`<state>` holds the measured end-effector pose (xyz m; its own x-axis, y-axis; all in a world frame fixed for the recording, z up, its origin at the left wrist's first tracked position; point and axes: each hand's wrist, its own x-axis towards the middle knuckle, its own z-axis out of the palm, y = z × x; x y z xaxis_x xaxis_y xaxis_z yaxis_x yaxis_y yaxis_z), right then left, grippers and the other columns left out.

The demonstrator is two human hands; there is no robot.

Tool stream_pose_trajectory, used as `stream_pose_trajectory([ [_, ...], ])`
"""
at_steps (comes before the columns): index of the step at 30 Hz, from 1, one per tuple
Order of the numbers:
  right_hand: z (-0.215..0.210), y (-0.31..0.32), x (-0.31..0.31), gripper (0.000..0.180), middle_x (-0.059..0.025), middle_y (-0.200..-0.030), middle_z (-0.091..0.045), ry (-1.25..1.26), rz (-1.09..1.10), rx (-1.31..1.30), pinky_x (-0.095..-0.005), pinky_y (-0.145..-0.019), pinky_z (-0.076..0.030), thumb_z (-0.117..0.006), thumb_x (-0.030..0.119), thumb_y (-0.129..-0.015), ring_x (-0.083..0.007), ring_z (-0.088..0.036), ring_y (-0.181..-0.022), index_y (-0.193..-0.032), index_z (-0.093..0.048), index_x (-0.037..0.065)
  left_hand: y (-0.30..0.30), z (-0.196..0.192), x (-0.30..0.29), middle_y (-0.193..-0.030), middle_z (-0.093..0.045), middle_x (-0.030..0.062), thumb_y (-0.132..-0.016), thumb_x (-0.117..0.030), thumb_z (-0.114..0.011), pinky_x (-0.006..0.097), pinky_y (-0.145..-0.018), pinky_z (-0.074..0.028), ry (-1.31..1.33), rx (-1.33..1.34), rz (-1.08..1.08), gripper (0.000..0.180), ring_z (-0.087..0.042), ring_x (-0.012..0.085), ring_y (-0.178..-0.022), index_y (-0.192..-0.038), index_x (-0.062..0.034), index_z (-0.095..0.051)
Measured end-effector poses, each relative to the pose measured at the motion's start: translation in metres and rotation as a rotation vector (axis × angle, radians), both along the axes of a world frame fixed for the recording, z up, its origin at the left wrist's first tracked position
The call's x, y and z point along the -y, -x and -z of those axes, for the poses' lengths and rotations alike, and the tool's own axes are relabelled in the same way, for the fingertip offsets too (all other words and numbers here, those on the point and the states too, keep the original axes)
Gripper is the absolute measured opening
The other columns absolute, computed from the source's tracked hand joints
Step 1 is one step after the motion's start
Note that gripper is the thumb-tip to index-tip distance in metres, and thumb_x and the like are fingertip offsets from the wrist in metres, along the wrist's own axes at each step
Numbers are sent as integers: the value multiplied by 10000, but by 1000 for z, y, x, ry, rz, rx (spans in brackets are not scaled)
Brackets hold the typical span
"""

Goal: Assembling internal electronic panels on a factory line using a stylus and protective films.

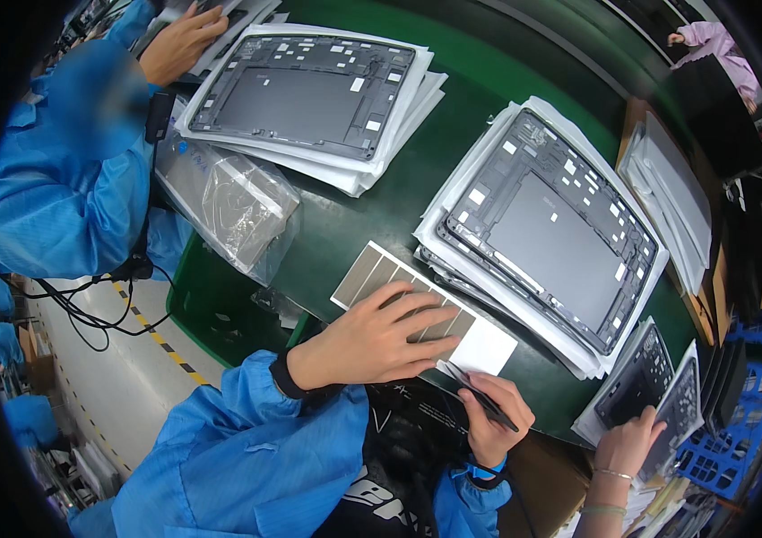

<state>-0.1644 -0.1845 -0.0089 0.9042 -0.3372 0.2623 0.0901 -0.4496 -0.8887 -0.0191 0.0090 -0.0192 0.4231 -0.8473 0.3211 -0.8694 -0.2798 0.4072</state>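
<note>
Right hand (pixel 489 414) at 6 o'clock is gripping dark tweezers (pixel 480 394) — fingers curled tight, tips pointing at the near corner of the white strip sheet (pixel 481 345). Left hand (pixel 381 336) is pressing flat on that sheet, fingers spread wide, holding nothing, just pinning it to the green tabletop (pixel 354 224). The sheet is lying just above both hands near centre, carrying a row of grey-brown adhesive strips (pixel 372 273); several are being covered by the left fingers.

Risks, as a judgement: the tweezer tips could be creasing or tearing a strip if they are biting too far in, and a lifted strip could be folding onto itself and sticking. Fingers lying on the strips could be smudging them. If the left hand is easing off, the sheet could be sliding toward the tabletop edge, which is close at 7 o'clock.

At 3 o'clock a dark tablet back frame (pixel 551 229) is sitting on a stack of white sheets, just beside the strip sheet — an elbow swing could be nudging that stack. At 5 o'clock another person's hand (pixel 627 439) is touching smaller dark frames (pixel 645 381), near the right hand, so a bump is possible. At 9 o'clock a clear plastic bag (pixel 242 206) is lying apart. Farthest, at 12 o'clock, a second dark frame (pixel 305 94) is resting on sheets beside a co-worker's hand (pixel 179 40).
</note>
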Motion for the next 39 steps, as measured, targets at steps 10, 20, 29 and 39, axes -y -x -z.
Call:
stream_pose_trajectory([
  [10,-2,-11,1,304,-160,-954,-752,213,-124,48,-346,-742,-595,-868,-37,-695,-298,-752,-851,-968,-736,-22,-1,2,-1,-1438,-584,29,-838,-356,-774,456,-1097,-413,-8,27,-13,519,-558,242,-1267,-1339,-276,-668],
  [20,3,-11,1,312,-157,-950,-754,238,-116,86,-353,-737,-598,-866,-45,-696,-309,-755,-843,-978,-734,-20,-1,1,0,-1391,-591,54,-883,-336,-732,466,-1130,-385,26,-8,0,441,-538,252,-1283,-1299,-209,-657],
  [29,-2,-4,-4,156,-178,-889,-763,-32,80,-40,-317,-767,-592,-815,-69,-774,-261,-763,-834,-912,-746,-49,0,0,1,-1435,-589,37,-816,-327,-793,463,-1090,-424,7,-17,-15,520,-563,245,-1262,-1321,-269,-682],
  [39,2,3,2,201,-187,-914,-765,77,80,-26,-319,-770,-595,-831,-65,-760,-266,-764,-840,-940,-745,-40,2,-5,4,-1428,-551,46,-789,-355,-794,519,-1092,-400,-15,50,24,597,-518,265,-1294,-1364,-309,-640],
])
